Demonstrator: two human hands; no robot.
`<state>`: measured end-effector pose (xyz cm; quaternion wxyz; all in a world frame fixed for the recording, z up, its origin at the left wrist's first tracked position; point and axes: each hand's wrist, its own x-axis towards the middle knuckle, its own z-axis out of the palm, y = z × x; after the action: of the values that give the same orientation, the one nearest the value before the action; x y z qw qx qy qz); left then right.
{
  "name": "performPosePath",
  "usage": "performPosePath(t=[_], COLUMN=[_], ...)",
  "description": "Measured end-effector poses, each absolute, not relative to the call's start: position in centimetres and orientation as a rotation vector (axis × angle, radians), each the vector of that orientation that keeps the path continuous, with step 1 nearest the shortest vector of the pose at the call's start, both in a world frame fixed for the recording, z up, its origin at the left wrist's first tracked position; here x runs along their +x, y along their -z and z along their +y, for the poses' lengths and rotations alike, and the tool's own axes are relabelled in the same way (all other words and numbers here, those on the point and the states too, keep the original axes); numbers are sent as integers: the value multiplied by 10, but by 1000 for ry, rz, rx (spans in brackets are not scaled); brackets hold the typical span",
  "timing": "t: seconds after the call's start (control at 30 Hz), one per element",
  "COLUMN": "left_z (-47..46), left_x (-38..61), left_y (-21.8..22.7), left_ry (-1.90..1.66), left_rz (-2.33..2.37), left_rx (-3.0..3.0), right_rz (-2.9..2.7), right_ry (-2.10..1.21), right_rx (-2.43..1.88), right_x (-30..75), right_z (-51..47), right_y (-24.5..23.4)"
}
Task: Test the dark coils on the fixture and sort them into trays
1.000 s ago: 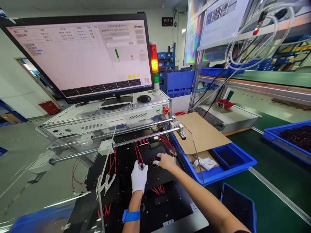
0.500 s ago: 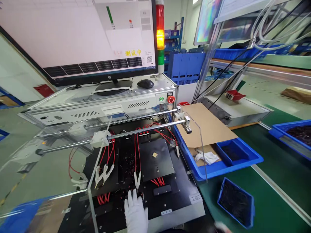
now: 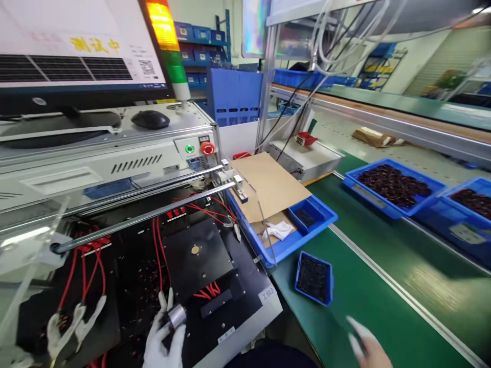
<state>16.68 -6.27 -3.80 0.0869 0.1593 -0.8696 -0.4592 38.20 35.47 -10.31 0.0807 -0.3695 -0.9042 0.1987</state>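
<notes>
My left hand (image 3: 164, 343) wears a white glove and grips a short silver metal cylinder (image 3: 177, 316) between thumb and fingers, over the black test fixture (image 3: 241, 325). Just behind that hand, two white-sleeved clips (image 3: 166, 299) hang on red wires. Over the green mat at the lower right is my right hand (image 3: 366, 343), blurred, with white coverings on the fingers. Its fingers are stretched and apart, and I see nothing between them. Nearest to it lies a small blue tray (image 3: 331, 286) of thin dark pieces.
A clear guard on metal rods (image 3: 153, 212) spans the fixture. Beside it stands a large blue tray (image 3: 282, 254) with cardboard (image 3: 274, 186) and a white glove (image 3: 279, 230). Blue bins (image 3: 379, 202) of dark reddish parts sit at the right. A monitor (image 3: 76, 30) stands behind.
The view has swung right. My left hand, earlier flat on the fixture, is now raised with the metal cylinder in it. My right hand has come further into view over the mat.
</notes>
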Motion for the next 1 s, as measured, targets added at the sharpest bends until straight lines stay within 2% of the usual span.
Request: performPosePath(t=[0.07,0.13,0.37,0.57,0.83,1.0], left_z=[-42,-22,0,14,0,6], left_x=[153,131,41,41,36,30], left_y=[14,-4,-10,-1,-12,-16], left_ry=[1601,1635,987,662,1079,801], left_rz=[-2436,-2349,-2622,-2815,-2719,-2884], left_rx=[496,356,47,-69,47,-143], right_rz=[-2733,-2791,-3006,-3009,-3066,-3063], right_ry=[-624,-568,-428,-415,-435,-436], right_rx=[-958,-948,-995,-1017,-964,-926], right_x=[340,297,253,256,247,244], right_z=[357,357,365,377,383,387], right_y=[106,107,117,122,120,119])
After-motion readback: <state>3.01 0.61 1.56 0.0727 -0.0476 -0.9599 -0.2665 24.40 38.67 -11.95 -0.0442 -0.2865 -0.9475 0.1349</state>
